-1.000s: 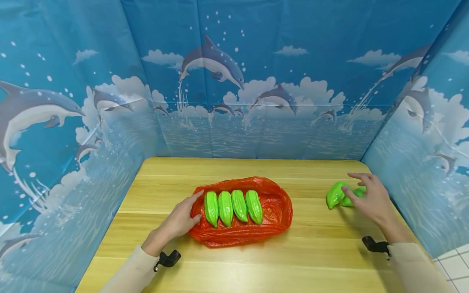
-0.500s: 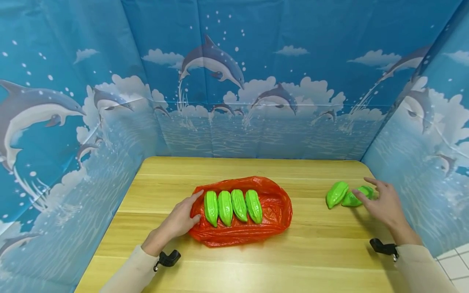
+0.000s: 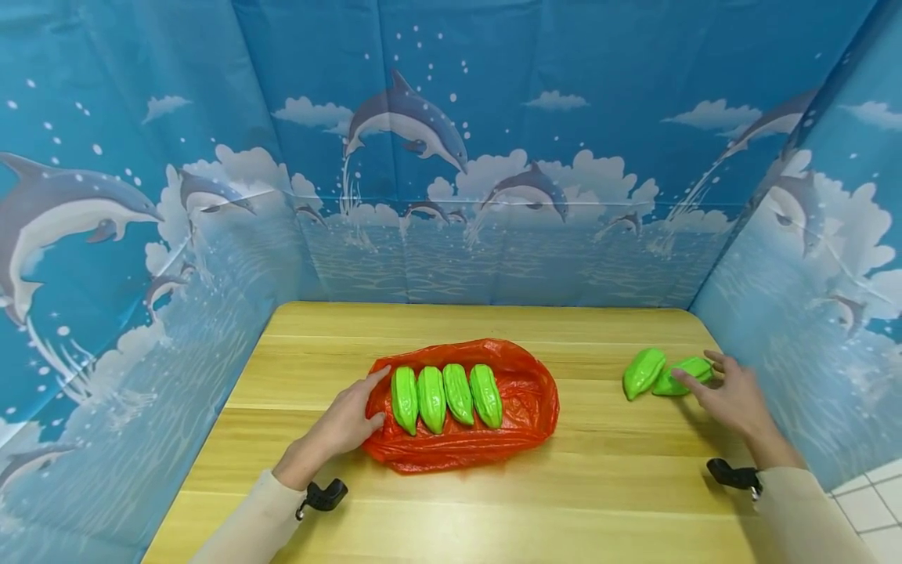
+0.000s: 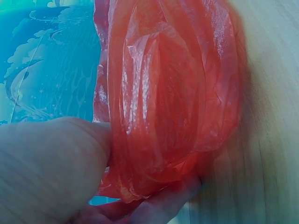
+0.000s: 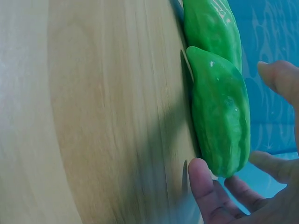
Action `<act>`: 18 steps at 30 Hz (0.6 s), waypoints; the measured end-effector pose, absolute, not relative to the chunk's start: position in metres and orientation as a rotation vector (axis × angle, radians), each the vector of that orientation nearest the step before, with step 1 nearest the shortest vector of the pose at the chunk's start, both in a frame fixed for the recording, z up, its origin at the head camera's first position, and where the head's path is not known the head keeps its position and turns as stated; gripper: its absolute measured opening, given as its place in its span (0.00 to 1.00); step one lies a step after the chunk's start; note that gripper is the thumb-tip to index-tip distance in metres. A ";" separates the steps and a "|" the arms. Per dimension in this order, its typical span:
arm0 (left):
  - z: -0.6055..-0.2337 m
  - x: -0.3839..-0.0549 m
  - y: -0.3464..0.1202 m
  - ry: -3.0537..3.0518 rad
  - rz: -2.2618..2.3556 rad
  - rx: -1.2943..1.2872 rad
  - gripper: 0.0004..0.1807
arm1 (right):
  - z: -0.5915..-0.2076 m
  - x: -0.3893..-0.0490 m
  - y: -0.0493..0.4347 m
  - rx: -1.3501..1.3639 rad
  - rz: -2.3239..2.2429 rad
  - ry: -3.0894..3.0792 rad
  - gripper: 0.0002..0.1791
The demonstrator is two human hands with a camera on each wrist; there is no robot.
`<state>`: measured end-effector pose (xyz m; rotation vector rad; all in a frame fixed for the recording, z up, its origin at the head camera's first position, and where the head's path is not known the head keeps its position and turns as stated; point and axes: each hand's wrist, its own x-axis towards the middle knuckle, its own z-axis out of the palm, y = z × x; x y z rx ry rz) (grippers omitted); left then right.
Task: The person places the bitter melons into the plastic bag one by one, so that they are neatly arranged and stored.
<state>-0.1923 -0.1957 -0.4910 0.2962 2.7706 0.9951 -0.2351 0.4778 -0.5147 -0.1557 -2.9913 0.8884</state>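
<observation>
A red plastic bag (image 3: 524, 407) lies spread on the table, with a row of several glossy green ridged fruits (image 3: 431, 399), tapered like bitter melons, inside it. My left hand (image 3: 345, 419) rests at the bag's left end, thumb and index finger spread against it; in the left wrist view some fingertips are behind the bag. At the table's right, two more such fruits lie side by side: a left one (image 3: 644, 374) and a right one (image 5: 222, 112). My right hand (image 3: 733, 395) is at the right one's outer end, its fingers spread around that end without gripping.
The wooden table (image 3: 451, 517) has its far edge against a blue dolphin-print curtain (image 3: 451, 258), which also covers the left and right sides. White floor tiles (image 3: 870, 501) show at the lower right. Black wrist mounts (image 3: 326, 496) are strapped to both arms.
My right hand has moved right, from over both loose fruits to the right one's outer end, and its fingers have come closer around it. My left hand and the bag stay in place.
</observation>
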 end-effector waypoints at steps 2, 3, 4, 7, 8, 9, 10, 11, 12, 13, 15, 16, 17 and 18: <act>-0.491 -0.192 -0.196 2.766 0.994 0.290 0.46 | -0.515 -0.236 0.477 -0.180 0.900 -3.009 0.59; -0.491 -0.192 -0.196 2.766 0.997 0.291 0.46 | -0.514 -0.236 0.477 -0.187 0.908 -3.018 0.60; -0.491 -0.192 -0.197 2.767 0.995 0.293 0.46 | -0.515 -0.237 0.476 -0.192 0.910 -3.022 0.60; -0.489 -0.192 -0.199 2.765 0.988 0.286 0.46 | -0.516 -0.240 0.472 -0.201 0.926 -3.033 0.61; -0.489 -0.193 -0.199 2.769 0.983 0.291 0.46 | -0.516 -0.241 0.471 -0.208 0.930 -3.037 0.62; -0.489 -0.193 -0.200 2.772 0.979 0.295 0.46 | -0.516 -0.242 0.470 -0.213 0.938 -3.040 0.62; -0.489 -0.194 -0.200 2.776 0.974 0.297 0.46 | -0.516 -0.243 0.469 -0.219 0.935 -3.041 0.62; -0.489 -0.194 -0.200 2.778 0.974 0.294 0.46 | -0.516 -0.244 0.469 -0.221 0.946 -3.044 0.62; -0.489 -0.194 -0.200 2.780 0.973 0.293 0.46 | -0.515 -0.244 0.468 -0.224 0.949 -3.048 0.63; -0.490 -0.194 -0.200 2.781 0.980 0.296 0.46 | -0.515 -0.245 0.468 -0.226 0.950 -3.050 0.63; -0.491 -0.194 -0.200 2.776 0.990 0.298 0.46 | -0.515 -0.246 0.467 -0.231 0.949 -3.050 0.63; -0.492 -0.193 -0.200 2.770 0.996 0.298 0.46 | -0.515 -0.246 0.467 -0.232 0.943 -3.048 0.62; -0.493 -0.192 -0.200 2.766 0.999 0.298 0.46 | -0.515 -0.246 0.467 -0.232 0.941 -3.045 0.62; -0.493 -0.192 -0.200 2.765 1.000 0.300 0.46 | -0.514 -0.246 0.466 -0.230 0.936 -3.043 0.62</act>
